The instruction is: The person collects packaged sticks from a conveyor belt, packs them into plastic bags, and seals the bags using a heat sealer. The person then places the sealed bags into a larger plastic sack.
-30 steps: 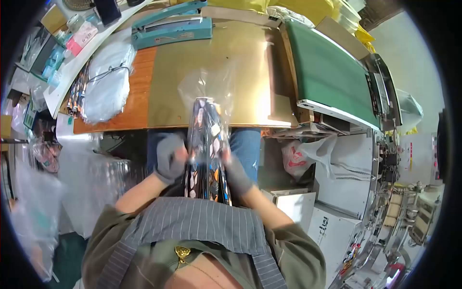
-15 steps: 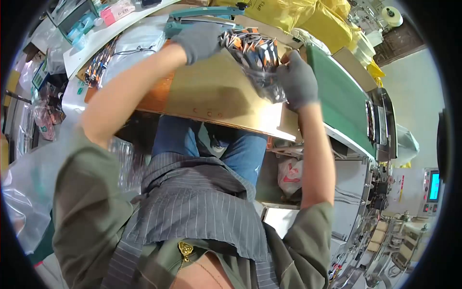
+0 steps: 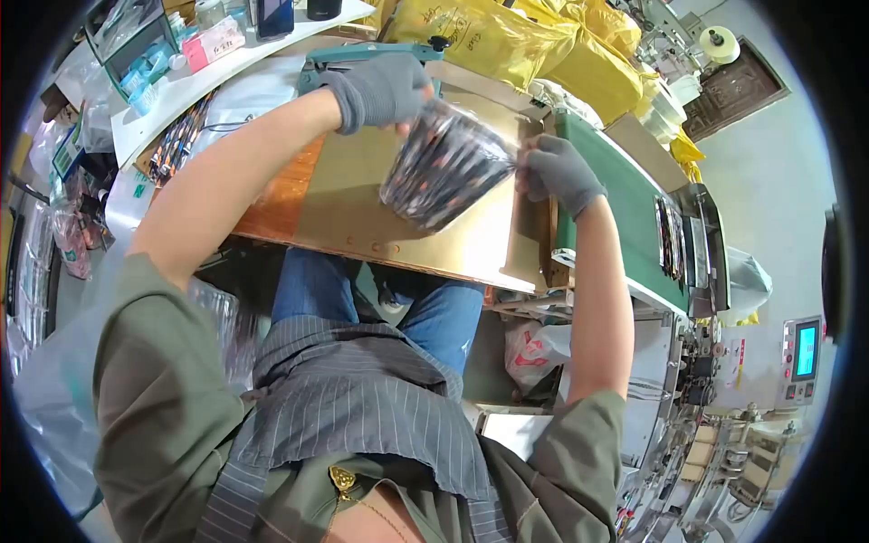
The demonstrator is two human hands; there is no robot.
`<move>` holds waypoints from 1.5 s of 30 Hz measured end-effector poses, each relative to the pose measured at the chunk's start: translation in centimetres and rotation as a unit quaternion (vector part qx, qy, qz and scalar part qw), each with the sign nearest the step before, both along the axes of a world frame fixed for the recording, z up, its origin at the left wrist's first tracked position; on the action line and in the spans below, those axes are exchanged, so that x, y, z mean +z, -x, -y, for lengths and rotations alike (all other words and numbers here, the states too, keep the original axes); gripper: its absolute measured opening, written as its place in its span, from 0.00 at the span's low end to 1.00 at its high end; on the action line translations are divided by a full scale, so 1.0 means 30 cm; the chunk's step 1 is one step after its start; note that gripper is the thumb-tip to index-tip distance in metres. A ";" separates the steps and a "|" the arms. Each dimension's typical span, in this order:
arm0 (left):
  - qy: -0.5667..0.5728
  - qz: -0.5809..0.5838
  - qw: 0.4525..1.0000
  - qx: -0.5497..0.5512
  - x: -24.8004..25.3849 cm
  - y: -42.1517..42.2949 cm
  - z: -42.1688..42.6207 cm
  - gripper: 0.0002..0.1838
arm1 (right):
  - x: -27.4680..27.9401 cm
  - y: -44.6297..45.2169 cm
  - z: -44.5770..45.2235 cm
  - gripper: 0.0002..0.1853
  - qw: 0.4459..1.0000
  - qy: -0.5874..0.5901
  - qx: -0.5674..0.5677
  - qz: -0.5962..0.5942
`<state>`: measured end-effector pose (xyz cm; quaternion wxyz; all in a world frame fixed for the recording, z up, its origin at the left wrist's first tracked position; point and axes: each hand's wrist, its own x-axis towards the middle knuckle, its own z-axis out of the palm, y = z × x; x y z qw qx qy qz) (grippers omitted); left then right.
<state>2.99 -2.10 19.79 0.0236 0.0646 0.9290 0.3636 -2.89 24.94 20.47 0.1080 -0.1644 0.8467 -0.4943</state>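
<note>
Plastic-wrapped bundle of dark patterned pieces, found held up over the middle of the table, tilted, its broad lower edge toward 7 o'clock; whether that edge touches the table cannot be told. Clock positions are taken from the bundle. Left hand, gloved in grey, stands at 11 o'clock, its fingers closed on the upper edge; blur hides the exact grip. Right hand, likewise gloved, stands at 3 o'clock, its fingers pinched together on the upper right corner. Change noted: one second ago the bundle lay at the lap; half a second ago it was up over the table, its narrow end toward 5 o'clock and orange-marked ends bunched at the top. It has since swung round and spread flatter between both hands. Finding, by judgement: the pieces sit inside the wrap, and the work in hand is handling a filled packet rather than filling one. Beyond, a green-topped surface lies at 3 o'clock, clear of the bundle; a teal tool at 11 o'clock, partly behind the left hand; yellow bags farthest, toward 12 o'clock.
</note>
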 end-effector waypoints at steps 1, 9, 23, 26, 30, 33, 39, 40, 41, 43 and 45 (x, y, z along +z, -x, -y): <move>0.001 -0.003 1.000 0.001 0.018 -0.014 0.000 0.18 | 0.036 -0.008 0.012 0.08 0.993 -0.080 0.023 0.078; -0.218 -0.048 0.974 -0.024 0.175 -0.204 -0.069 0.15 | 0.012 -0.123 0.167 0.19 0.849 -0.188 0.175 -0.463; -0.479 0.100 0.859 0.153 -0.606 0.217 0.260 0.23 | -0.411 0.677 0.685 0.22 0.877 -0.153 -0.184 -0.417; -0.510 0.143 0.823 0.205 -0.623 0.331 0.351 0.23 | -0.184 0.644 0.840 0.23 0.885 -0.170 -0.053 -0.430; -0.490 0.142 0.833 0.213 -0.637 0.424 0.461 0.27 | -0.065 0.595 0.900 0.20 0.859 -0.222 -0.049 -0.458; -0.481 0.167 0.824 0.246 -0.694 0.449 0.492 0.25 | -0.311 0.704 0.841 0.16 0.871 -0.304 -0.058 -0.382; -0.465 0.109 0.847 0.232 -0.725 0.367 0.444 0.24 | -0.499 0.725 0.782 0.14 0.888 -0.307 -0.092 -0.330; -0.499 0.125 0.829 0.217 -0.719 0.340 0.442 0.24 | -0.511 0.731 0.781 0.13 0.886 -0.289 -0.092 -0.352; -0.534 0.142 0.809 0.202 -0.725 0.308 0.438 0.24 | -0.523 0.734 0.778 0.13 0.883 -0.271 -0.091 -0.373; -0.494 0.163 0.832 0.193 -0.764 0.258 0.439 0.27 | -0.529 0.738 0.780 0.12 0.886 -0.270 -0.094 -0.365; -0.502 0.197 0.819 0.195 -0.749 0.220 0.430 0.30 | -0.535 0.730 0.779 0.12 0.891 -0.265 -0.098 -0.356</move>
